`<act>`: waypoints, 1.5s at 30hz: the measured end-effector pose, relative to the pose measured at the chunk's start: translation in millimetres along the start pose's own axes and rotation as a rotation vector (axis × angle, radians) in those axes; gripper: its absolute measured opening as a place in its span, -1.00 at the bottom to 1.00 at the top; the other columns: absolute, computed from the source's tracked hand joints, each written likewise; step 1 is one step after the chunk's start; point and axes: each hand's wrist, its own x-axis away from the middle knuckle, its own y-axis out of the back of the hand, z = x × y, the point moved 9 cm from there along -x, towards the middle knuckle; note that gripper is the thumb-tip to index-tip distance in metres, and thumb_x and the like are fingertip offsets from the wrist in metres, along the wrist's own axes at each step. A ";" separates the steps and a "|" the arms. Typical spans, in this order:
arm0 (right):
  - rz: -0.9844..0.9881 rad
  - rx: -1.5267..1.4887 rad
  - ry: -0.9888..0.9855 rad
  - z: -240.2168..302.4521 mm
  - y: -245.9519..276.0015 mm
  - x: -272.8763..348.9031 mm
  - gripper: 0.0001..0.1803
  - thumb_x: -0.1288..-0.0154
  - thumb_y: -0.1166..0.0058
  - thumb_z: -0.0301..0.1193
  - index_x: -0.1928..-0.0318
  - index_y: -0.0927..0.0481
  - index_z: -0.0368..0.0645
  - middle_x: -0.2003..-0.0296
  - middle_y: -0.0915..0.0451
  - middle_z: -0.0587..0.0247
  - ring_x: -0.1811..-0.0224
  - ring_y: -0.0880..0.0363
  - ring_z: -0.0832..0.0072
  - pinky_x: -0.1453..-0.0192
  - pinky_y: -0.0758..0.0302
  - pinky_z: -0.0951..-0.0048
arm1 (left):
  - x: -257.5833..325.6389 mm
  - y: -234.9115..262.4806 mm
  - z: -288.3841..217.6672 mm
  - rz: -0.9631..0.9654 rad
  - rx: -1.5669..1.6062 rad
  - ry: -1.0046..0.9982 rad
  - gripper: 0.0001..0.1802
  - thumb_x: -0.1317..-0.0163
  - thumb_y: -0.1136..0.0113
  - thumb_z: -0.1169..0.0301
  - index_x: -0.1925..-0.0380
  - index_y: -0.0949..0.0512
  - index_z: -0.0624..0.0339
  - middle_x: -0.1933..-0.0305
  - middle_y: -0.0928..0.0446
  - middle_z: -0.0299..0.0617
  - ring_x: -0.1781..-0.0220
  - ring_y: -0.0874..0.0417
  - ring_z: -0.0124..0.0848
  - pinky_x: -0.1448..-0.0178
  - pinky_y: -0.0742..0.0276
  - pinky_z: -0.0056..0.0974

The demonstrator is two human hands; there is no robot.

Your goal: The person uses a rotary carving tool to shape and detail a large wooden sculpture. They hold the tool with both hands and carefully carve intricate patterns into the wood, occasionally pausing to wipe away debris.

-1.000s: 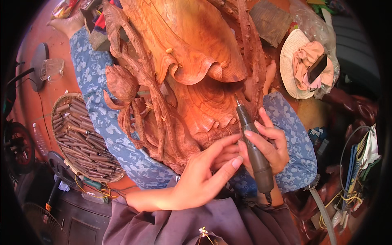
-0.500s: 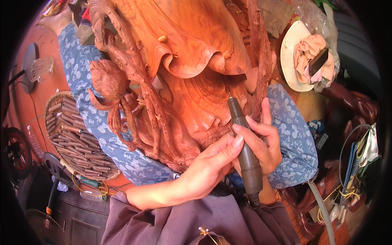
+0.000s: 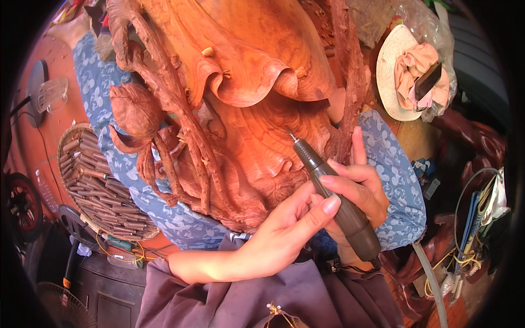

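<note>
A right hand (image 3: 358, 188) grips a dark pen-shaped rotary carving tool (image 3: 336, 202) like a pencil, its fine tip at the large reddish carved wooden sculpture (image 3: 240, 109). The left hand (image 3: 284, 238), fingers closed lightly on the tool, steadies it; the sculpture rests on blue floral cloth (image 3: 391, 169), apparently as padding.

The wood carving (image 3: 240, 109) runs off the frame's top edge. The left hand (image 3: 284, 235) covers the lower barrel of the rotary tool (image 3: 333, 197); its bit tip is too small to make out.
</note>
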 end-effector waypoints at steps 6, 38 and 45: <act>0.035 -0.013 -0.014 -2.4 4.2 -5.8 -0.62 -0.01 -0.44 -0.45 0.12 -0.70 -0.28 0.28 -0.57 0.13 0.12 -0.65 0.30 -0.36 -0.30 -0.32 | -8.3 -5.6 -6.7 -0.063 0.066 -0.058 -0.71 -0.52 0.03 0.16 0.12 -0.39 0.19 0.26 -0.35 -0.46 0.20 -0.29 -0.72 0.11 -0.27 -0.52; 0.075 0.044 -0.179 -4.4 9.0 -24.6 -0.55 -0.02 -0.45 -0.29 0.11 -0.68 -0.28 0.30 -0.63 0.11 0.14 -0.67 0.29 -0.35 -0.35 -0.23 | -24.3 -17.0 -24.1 0.049 0.196 -0.144 -0.57 -0.51 0.04 0.28 -0.24 -0.24 0.31 -0.04 -0.44 -0.24 -0.12 -0.40 -0.59 -0.24 -0.32 -0.37; 0.052 0.148 -0.211 -5.6 7.8 -22.5 -0.57 -0.01 -0.36 -0.27 0.18 -0.65 -0.34 0.32 -0.62 0.04 0.18 -0.64 0.25 -0.39 -0.28 -0.19 | -29.1 -10.8 -20.4 0.006 0.202 -0.138 -0.64 -0.51 0.02 0.24 -0.11 -0.33 0.28 0.10 -0.43 -0.33 -0.02 -0.37 -0.62 -0.19 -0.28 -0.42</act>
